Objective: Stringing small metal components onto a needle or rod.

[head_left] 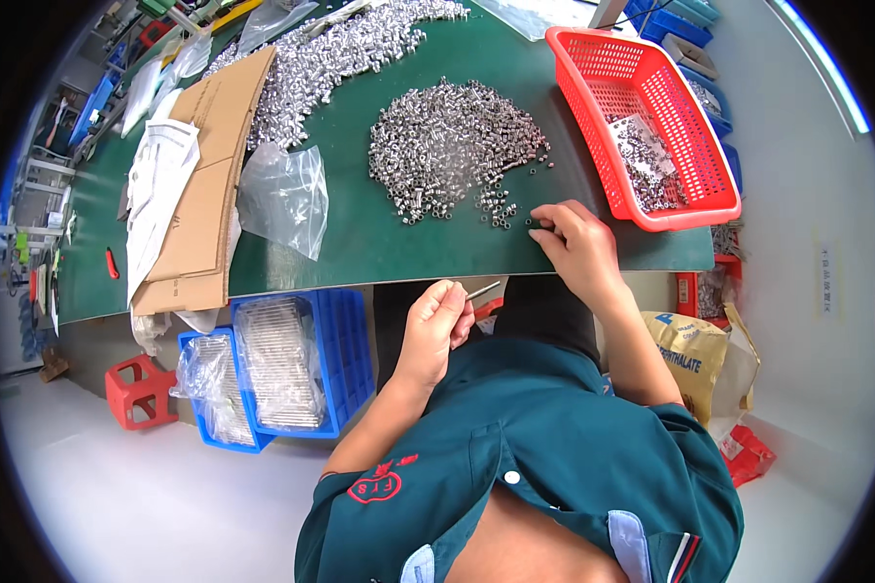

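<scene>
The left hand [436, 328], at the middle of the frame just below the table's near edge, is closed on a thin metal rod [483, 290]; thumb and forefinger pinch it, the remaining fingers curl in toward the palm, and the rod's free end points up and to the right. The right hand [583, 251], right of centre, reaches over the green table [350, 248] with its palm down. Its thumb and forefinger stand slightly apart, their tips beside a small metal ring [529, 222]; whether they touch it cannot be told.

Just left of those fingertips, a few loose rings [497, 209] lie at the lower right edge of a heap of small metal rings [452, 146], which sits in the upper middle of the frame. At upper right, a red perforated basket [685, 220] holds more small metal pieces [642, 155] along its bottom. A larger spread of silvery metal parts [335, 58] covers the table at upper left, next to a folded cardboard sheet [199, 194] and a clear plastic bag [287, 199]. Below the table, at lower left, blue crates [343, 360] hold plastic-wrapped rods [277, 364].
</scene>
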The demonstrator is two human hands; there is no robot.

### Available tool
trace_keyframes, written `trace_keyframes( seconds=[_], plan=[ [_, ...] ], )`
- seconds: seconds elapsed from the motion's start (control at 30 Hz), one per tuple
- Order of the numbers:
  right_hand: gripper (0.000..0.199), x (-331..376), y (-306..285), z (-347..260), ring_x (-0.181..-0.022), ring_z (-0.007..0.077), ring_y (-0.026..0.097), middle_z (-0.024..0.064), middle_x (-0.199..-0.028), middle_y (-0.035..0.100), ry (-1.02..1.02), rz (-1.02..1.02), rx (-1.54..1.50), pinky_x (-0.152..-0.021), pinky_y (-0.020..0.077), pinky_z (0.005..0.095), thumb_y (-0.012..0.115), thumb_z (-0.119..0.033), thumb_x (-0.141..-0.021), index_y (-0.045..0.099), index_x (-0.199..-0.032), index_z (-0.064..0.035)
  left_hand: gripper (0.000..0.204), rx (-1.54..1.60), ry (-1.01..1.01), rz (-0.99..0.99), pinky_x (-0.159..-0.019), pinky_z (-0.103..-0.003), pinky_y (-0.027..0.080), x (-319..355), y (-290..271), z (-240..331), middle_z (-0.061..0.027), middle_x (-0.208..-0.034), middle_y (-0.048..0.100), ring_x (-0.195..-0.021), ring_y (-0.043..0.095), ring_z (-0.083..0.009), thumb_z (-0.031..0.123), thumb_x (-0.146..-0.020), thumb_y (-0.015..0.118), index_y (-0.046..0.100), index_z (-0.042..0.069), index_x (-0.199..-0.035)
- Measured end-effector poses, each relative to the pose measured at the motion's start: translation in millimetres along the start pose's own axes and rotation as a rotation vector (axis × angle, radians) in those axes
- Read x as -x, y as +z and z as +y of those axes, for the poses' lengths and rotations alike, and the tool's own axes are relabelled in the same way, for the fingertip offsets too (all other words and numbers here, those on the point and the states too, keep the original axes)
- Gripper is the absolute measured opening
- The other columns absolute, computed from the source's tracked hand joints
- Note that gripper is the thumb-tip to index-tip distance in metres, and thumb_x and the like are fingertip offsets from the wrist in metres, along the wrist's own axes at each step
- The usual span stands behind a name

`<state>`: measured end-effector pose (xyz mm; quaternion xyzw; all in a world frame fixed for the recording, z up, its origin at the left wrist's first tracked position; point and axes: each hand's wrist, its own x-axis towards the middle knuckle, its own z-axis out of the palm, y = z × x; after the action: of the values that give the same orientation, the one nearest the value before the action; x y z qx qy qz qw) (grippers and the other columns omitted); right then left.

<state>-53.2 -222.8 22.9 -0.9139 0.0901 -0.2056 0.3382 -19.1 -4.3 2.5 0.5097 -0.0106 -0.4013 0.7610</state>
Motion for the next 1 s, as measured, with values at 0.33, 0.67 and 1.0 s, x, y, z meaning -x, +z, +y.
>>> trace_keyframes(
  seconds=[0.33,0.67,1.0],
  plan=[
    [0.01,7,3,-23,-0.068,0.0131,0.06,0.005,-0.078,0.061,0.089,-0.138,-0.373,-0.062,0.0486,0.0261,0.068,-0.004,-0.077,0.063,-0.087,-0.0019,0.026,0.031,0.029,0.039,-0.043,-0.019,0.027,-2,-1,0,0.0,-0.058,0.043,-0.047,0.034,-0.0055,0.026,-0.096,0.048,0.047,0.006,-0.079],
    [0.008,25,15,-32,-0.067,0.0061,0.054,0.0009,-0.076,0.059,0.377,-0.363,-0.857,-0.062,0.0473,0.021,0.061,0.001,-0.085,0.06,-0.093,0.0014,0.025,0.005,0.021,0.014,-0.046,-0.019,0.026,1,1,2,0.0026,-0.061,0.042,-0.051,0.034,-0.0039,0.026,-0.097,0.048,0.049,0.007,-0.08],
    [0.012,22,13,-39,-0.067,0.0166,0.059,0.0087,-0.08,0.059,-0.221,-0.134,-0.459,-0.063,0.0489,0.0263,0.06,0.007,-0.078,0.057,-0.09,0.0026,0.027,0.117,-0.027,-0.074,-0.042,-0.021,0.026,-1,-2,-1,0.0009,-0.057,0.042,-0.046,0.032,-0.0063,0.028,-0.095,0.05,0.047,0.007,-0.078]
  ],
)
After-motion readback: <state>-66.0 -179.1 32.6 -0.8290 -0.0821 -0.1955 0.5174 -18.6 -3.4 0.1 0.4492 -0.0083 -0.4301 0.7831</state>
